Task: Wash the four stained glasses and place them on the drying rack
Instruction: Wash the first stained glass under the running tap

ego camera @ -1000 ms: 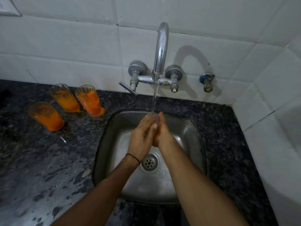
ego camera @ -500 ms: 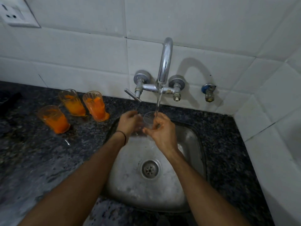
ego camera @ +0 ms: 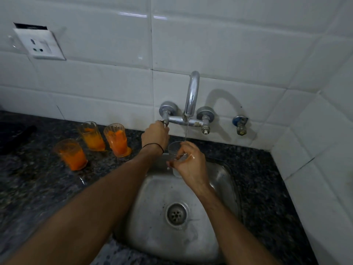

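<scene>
My right hand [ego camera: 188, 161] grips a clear glass [ego camera: 174, 149] over the steel sink [ego camera: 225, 180], right under the thin stream of water falling from the tap spout [ego camera: 192, 94]. My left hand [ego camera: 155, 135] is curled round the tap's left lever handle, which it mostly hides. Three orange-stained glasses stand upright on the dark granite counter [ego camera: 38, 184] to the left of the sink: one nearest me [ego camera: 71, 154], one behind it [ego camera: 91, 135] and one closest to the sink [ego camera: 116, 139].
White tiled walls close in behind and on the right. A wall socket [ego camera: 39, 44] is at upper left. A blue-capped valve [ego camera: 239, 124] sticks out right of the tap. A dark object [ego camera: 17, 134] lies at the counter's far left. The drain [ego camera: 176, 213] is open.
My left hand has let go of the glass and moved up to the tap's left lever. The right hand alone now holds the glass under the water. The view tilted up.
</scene>
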